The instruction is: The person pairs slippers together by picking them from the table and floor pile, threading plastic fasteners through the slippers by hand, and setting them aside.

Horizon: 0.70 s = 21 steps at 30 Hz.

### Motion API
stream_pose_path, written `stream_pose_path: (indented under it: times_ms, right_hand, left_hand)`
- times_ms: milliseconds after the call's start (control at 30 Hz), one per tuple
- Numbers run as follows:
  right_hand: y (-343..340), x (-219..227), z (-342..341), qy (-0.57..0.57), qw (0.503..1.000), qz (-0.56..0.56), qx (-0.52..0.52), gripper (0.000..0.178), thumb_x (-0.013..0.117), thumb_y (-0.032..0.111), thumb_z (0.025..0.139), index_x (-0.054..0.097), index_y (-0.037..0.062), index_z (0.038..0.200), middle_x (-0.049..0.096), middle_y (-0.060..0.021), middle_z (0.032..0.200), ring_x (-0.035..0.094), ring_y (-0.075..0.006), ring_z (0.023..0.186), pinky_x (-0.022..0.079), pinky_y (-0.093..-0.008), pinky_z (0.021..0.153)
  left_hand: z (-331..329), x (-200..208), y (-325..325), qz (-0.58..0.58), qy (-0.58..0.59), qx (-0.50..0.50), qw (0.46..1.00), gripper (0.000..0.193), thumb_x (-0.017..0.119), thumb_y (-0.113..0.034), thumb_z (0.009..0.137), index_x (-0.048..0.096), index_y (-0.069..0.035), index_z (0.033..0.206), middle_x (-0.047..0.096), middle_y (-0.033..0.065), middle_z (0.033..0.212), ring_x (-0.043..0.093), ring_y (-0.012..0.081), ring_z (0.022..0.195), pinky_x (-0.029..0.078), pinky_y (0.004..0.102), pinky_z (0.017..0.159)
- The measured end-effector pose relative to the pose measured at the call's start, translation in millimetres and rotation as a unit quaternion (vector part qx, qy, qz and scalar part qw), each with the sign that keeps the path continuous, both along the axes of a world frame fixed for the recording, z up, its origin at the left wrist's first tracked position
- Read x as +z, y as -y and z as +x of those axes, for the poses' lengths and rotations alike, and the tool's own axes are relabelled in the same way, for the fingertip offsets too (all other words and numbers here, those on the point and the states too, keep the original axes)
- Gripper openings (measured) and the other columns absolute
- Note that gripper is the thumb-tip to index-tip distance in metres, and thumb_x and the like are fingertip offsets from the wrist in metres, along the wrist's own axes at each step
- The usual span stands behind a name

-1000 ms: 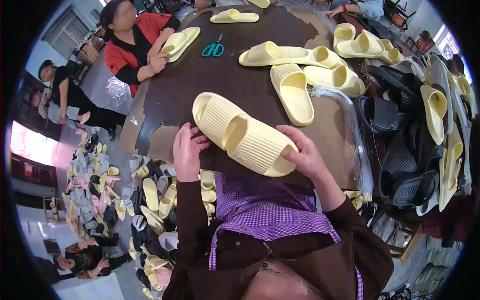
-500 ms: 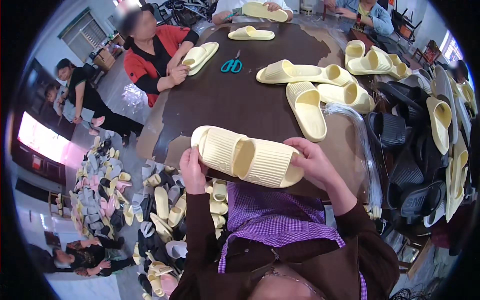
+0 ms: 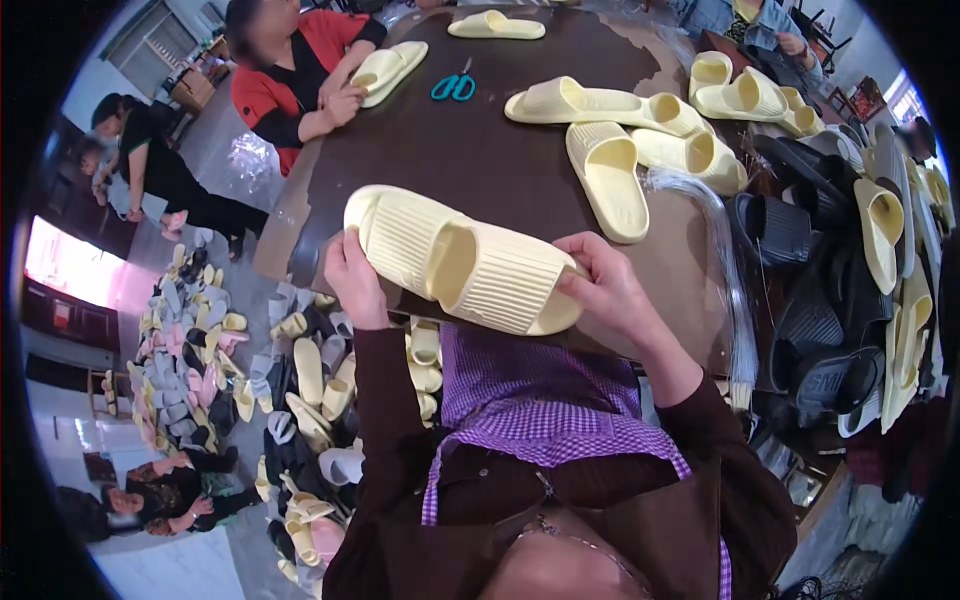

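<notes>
A pair of pale yellow slides (image 3: 505, 275) is held over the near edge of the brown table, fitted together with the two ribbed straps side by side. My left hand (image 3: 357, 280) grips the left end, thumb near the edge of the sole. At the right end my right hand (image 3: 605, 285) is closed with fingers and thumb around the other sole. Beyond my right hand, a single yellow slide (image 3: 610, 185) lies on the table, near a joined yellow pair (image 3: 560, 100). Teal-handled scissors (image 3: 453, 88) lie farther back.
Black slides (image 3: 780, 230) and more yellow ones pile up at the right, beside a bundle of clear strands (image 3: 735, 290). Across the left side, a co-worker in red holds a yellow slide (image 3: 390, 72). Heaped slippers (image 3: 190, 350) cover floor at left.
The pair of slides has shifted up and left with both my hands, and its left end is raised more steeply. The whole view has also shifted a little.
</notes>
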State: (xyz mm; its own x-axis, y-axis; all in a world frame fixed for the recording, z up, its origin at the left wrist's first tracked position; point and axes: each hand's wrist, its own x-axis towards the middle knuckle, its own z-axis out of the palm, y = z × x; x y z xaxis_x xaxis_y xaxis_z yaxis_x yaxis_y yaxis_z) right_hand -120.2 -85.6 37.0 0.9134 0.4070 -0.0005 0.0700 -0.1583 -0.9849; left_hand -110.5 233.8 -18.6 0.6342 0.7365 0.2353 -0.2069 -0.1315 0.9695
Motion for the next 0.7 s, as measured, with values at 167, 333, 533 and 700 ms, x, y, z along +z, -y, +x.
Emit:
stream_pose_path:
  times_ms: [167,333,533,700]
  right_hand:
    - [47,-22,11,0.008,0.999,0.038,-0.024,0.028,0.059,0.002,0.084,0.056,-0.0032,0.111,0.064,-0.0065,0.099,0.060,-0.0110,0.089,0.048,-0.0241,0.080]
    - [88,7,33,0.050,0.998,0.016,0.017,0.024,0.060,0.003,0.083,0.063,-0.0013,0.106,0.064,-0.0061,0.103,0.060,-0.0131,0.093,0.048,-0.0261,0.083]
    - [60,83,85,0.228,0.946,-0.201,0.111,0.029,0.065,0.006,0.077,0.064,-0.0018,0.105,0.065,-0.0071,0.103,0.061,-0.0147,0.092,0.048,-0.0273,0.081]
    - [-36,91,143,0.411,0.898,-0.155,0.042,0.037,0.067,0.010,0.075,0.059,0.0018,0.111,0.061,-0.0151,0.106,0.058,-0.0260,0.098,0.048,-0.0329,0.083]
  left_hand:
    - [-14,19,-42,-0.102,0.005,0.071,0.992,0.030,0.054,-0.021,0.090,0.060,0.008,0.090,0.062,0.0090,0.085,0.055,0.0132,0.077,0.045,0.0274,0.070]
    - [-18,24,-92,0.070,-0.056,0.005,0.996,0.030,0.055,-0.021,0.089,0.061,0.008,0.092,0.062,0.0078,0.085,0.056,0.0125,0.077,0.045,0.0275,0.070]
    - [29,62,-74,0.066,-0.137,-0.210,0.966,0.029,0.057,-0.020,0.088,0.064,0.006,0.100,0.064,0.0061,0.087,0.056,0.0107,0.079,0.044,0.0249,0.071]
    - [89,45,-33,0.146,-0.102,-0.225,0.958,0.032,0.057,-0.021,0.088,0.062,0.007,0.104,0.064,0.0061,0.085,0.058,0.0128,0.079,0.046,0.0262,0.074]
